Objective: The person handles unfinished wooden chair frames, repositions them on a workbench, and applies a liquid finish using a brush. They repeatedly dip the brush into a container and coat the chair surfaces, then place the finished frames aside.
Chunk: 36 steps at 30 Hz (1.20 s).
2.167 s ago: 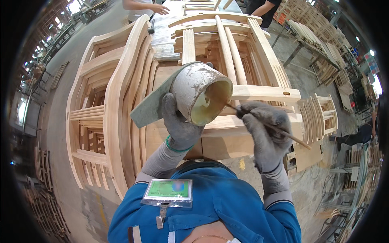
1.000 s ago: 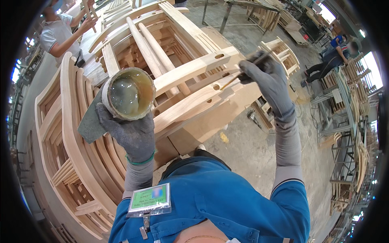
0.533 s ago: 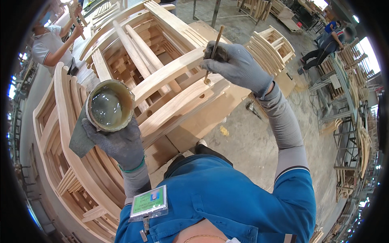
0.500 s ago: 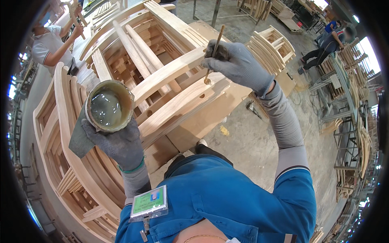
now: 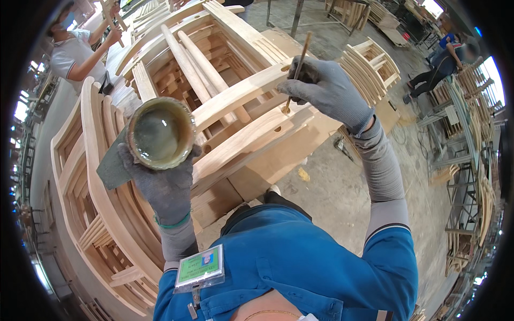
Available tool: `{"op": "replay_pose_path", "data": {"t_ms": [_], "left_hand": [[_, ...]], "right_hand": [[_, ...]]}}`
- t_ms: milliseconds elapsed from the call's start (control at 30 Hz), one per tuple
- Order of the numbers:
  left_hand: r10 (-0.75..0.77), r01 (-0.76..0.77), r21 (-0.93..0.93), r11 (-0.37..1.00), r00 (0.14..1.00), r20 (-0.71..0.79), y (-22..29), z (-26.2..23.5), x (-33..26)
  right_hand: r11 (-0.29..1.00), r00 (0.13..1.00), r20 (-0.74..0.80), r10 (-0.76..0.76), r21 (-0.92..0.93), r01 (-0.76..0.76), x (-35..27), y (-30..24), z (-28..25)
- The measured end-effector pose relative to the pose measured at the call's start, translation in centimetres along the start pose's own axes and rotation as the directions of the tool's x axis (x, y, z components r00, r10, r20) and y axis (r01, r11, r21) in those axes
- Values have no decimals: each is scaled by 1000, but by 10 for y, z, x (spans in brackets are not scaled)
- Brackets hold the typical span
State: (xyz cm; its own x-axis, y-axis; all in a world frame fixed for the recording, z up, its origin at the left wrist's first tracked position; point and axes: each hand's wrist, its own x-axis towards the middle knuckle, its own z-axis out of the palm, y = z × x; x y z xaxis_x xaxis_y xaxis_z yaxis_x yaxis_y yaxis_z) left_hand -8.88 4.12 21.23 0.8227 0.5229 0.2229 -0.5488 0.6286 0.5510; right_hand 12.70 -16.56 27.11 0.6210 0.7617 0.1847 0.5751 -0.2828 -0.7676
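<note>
Wearing a grey glove, my left hand [image 5: 163, 187] is closed around a round pot [image 5: 188, 120] from below. Pale, glossy liquid [image 5: 160, 131] fills part of the pot, and a flat grey-green piece [image 5: 112, 165] juts out beside it. My right hand [image 5: 326, 88], gloved too, pinches a slender stick [image 5: 304, 47] held nearly upright. Its lower end meets a round hole in a curved wooden rail [image 5: 246, 142]; how deep it reaches I cannot tell. Another curved rail [image 5: 235, 97] lies just behind, with two round rods [image 5: 206, 72] farther back.
Stacked curved wooden frames [image 5: 93, 144] stand close on my left. More slatted pieces [image 5: 367, 72] lie beyond my right hand. A cardboard sheet [image 5: 278, 160] lies under the rails. A co-worker [image 5: 80, 56] handles wood at far left; other people [image 5: 441, 61] are at far right. Racks line the right.
The view has shifted slightly, so the scene sits farther right and lower. The pot has come up a little and nearer the rails. The stick's end stays at the same hole.
</note>
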Motion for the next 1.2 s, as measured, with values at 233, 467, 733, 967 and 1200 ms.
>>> {"op": "replay_pose_path", "data": {"t_ms": [233, 467, 733, 967, 1200], "left_hand": [[55, -57, -8, 998, 984, -171, -13, 20, -4], [19, -23, -170, 985, 999, -27, -25, 15, -8], [244, -224, -149, 963, 961, 132, -22, 0, -2], [75, -85, -229, 970, 996, -52, -17, 17, -3], [142, -183, -174, 968, 964, -225, -5, 23, 10]], "right_hand": [[984, 975, -158, -158, 58, 169, -27, -27, -8], [707, 810, -447, -380, 424, 566, -34, -55, 71], [656, 792, -319, -521, 443, 611, -70, -51, 95], [559, 874, -372, -313, 672, 486, -60, -54, 101], [654, 904, -262, -337, 626, 425, -45, -60, 83]]}}
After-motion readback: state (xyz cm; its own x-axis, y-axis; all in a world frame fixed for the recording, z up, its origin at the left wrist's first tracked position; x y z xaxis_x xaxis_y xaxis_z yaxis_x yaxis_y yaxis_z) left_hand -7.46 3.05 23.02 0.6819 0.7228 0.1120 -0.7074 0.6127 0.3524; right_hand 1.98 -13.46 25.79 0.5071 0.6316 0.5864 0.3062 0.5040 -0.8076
